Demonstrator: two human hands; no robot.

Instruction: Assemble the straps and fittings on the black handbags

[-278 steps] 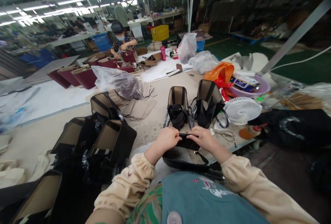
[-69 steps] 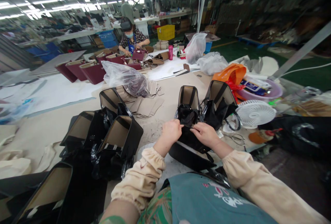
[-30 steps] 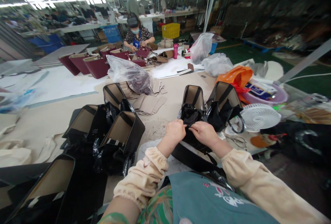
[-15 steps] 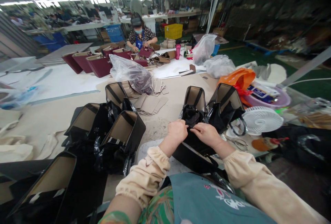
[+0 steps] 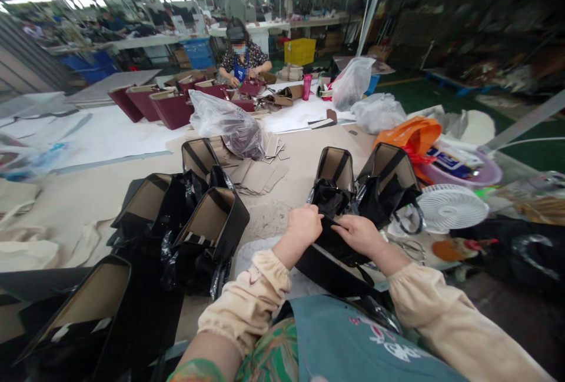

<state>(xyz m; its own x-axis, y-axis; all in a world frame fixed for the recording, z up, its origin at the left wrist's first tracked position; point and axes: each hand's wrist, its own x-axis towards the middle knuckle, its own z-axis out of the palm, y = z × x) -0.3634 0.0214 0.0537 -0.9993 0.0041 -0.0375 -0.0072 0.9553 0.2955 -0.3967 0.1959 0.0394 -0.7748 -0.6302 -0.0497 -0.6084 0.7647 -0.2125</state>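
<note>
A black handbag [image 5: 331, 270] lies close in front of my body, partly hidden by my hands and wrists. My left hand [image 5: 303, 228] is closed, pinching the bag's upper edge. On the same edge, a little to the right, my right hand [image 5: 359, 233] grips with thumb and fingers. Between the two hands a short stretch of black edge shows. Just beyond them stand two more black bags with tan insides, one straight ahead [image 5: 334, 164] and one to the right [image 5: 388, 167], dark lining bunched at their openings.
Several open black bags [image 5: 236, 217] crowd the left of the table. Cardboard pieces [image 5: 258, 176] and a plastic bag [image 5: 225, 123] lie mid-table. To the right are a white fan [image 5: 452, 208], a purple basin [image 5: 488, 175] and an orange bottle [image 5: 450, 249]. A co-worker [image 5: 245, 64] sits opposite among maroon bags [image 5: 172, 110].
My right hand has slid slightly right along the edge, widening the gap to my left hand. The left hand keeps its hold. The whole view has shifted a little.
</note>
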